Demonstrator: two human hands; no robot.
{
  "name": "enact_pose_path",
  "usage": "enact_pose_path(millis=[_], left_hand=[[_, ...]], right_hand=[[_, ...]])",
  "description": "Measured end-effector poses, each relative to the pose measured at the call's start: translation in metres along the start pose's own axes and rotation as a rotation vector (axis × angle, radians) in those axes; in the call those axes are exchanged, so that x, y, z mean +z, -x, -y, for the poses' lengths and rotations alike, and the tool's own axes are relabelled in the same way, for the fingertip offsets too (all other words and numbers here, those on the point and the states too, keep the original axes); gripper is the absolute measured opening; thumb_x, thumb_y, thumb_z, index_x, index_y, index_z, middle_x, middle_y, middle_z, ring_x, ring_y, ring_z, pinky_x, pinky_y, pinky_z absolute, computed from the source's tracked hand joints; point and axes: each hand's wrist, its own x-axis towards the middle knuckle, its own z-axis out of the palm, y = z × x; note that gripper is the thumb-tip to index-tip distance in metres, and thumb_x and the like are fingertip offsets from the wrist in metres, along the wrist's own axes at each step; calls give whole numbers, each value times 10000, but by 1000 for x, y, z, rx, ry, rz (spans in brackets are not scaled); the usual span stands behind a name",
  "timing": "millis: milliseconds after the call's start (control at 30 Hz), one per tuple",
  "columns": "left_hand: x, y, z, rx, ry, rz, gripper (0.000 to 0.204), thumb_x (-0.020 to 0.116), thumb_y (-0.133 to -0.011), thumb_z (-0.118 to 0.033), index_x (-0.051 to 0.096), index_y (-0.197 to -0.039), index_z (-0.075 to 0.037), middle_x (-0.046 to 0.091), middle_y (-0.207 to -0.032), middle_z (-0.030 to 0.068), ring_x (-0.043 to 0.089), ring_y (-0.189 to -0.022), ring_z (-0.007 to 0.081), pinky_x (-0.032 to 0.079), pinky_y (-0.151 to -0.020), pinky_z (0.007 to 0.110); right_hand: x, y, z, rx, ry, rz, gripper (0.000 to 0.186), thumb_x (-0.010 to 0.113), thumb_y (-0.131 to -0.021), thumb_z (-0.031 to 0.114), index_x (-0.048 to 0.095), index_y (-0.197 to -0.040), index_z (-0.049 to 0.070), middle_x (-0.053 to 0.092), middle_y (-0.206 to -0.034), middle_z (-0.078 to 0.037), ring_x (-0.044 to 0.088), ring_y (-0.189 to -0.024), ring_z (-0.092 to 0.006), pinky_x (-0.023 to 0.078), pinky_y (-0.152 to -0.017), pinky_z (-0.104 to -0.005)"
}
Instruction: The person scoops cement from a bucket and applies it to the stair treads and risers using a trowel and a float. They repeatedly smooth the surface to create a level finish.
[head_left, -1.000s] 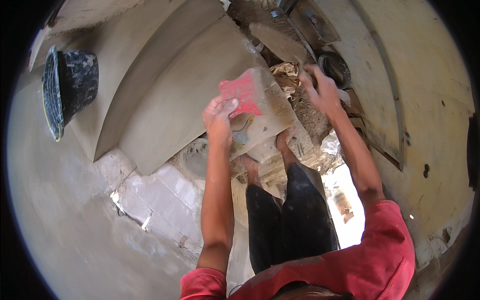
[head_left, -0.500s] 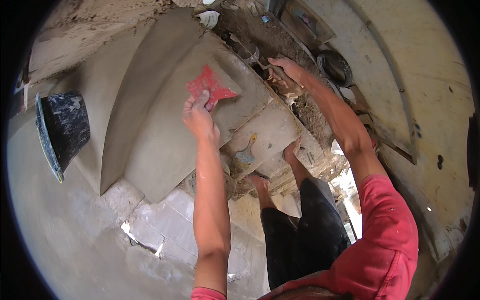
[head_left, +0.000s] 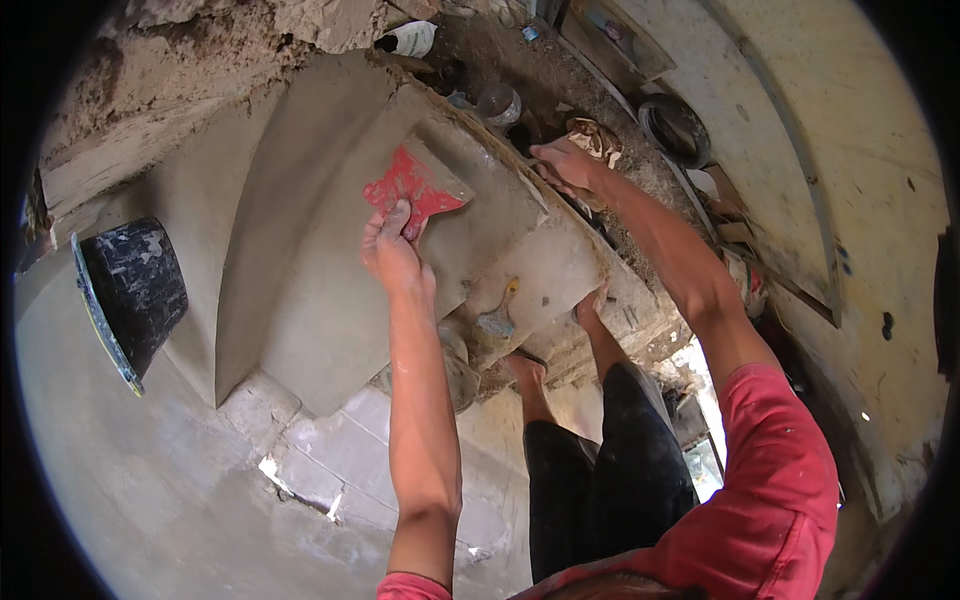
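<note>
My left hand (head_left: 396,252) is closed on a red plastic scraper (head_left: 412,185) smeared with grey, its broad edge over smooth grey plaster (head_left: 325,270). To the right, my right hand (head_left: 568,166) is curled beside the plastered ledge's far edge; what its fingers hold, if anything, is hidden. A paintbrush (head_left: 497,318) with a yellow-tipped handle lies on the pale step between my left forearm and my feet. Near the right hand lies a crumpled brown and white paper bag (head_left: 594,140).
A black bucket (head_left: 135,290) spattered with grey stands at the left. A round black tub (head_left: 675,130) sits by the yellowish board (head_left: 860,200) at the right. A clear container (head_left: 497,103) and a white sack (head_left: 412,40) lie beyond the ledge. My bare feet (head_left: 526,370) are on the step.
My right hand has drawn slightly nearer and its fingers have curled in. The scraper has shifted a little left in the picture. The view has tilted slightly, showing more rough wall at the top.
</note>
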Motion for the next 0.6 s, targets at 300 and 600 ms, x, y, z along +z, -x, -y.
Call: enact_pose_path(millis=[300, 600], left_hand=[[5, 1, -6, 3, 12, 45, 120, 706, -985, -10, 700, -1105, -20, 746, -1012, 55, 662, -785, 108, 607, -770, 292], [-15, 18, -1, -12, 37, 58, 96, 710, -978, 3, 695, -1068, -28, 736, -953, 49, 676, -769, 127, 605, -766, 289]], right_hand=[[-5, 13, -2, 105, 166, -2, 504, 506, -1082, 363, 683, -800, -17, 566, -564, -115, 524, -406, -238, 464, -496, -411], [19, -1, -56, -57, 401, -72, 603, 447, -1080, 450, 665, -874, -73, 686, -764, -221, 712, -730, -339, 542, -755, -486]])
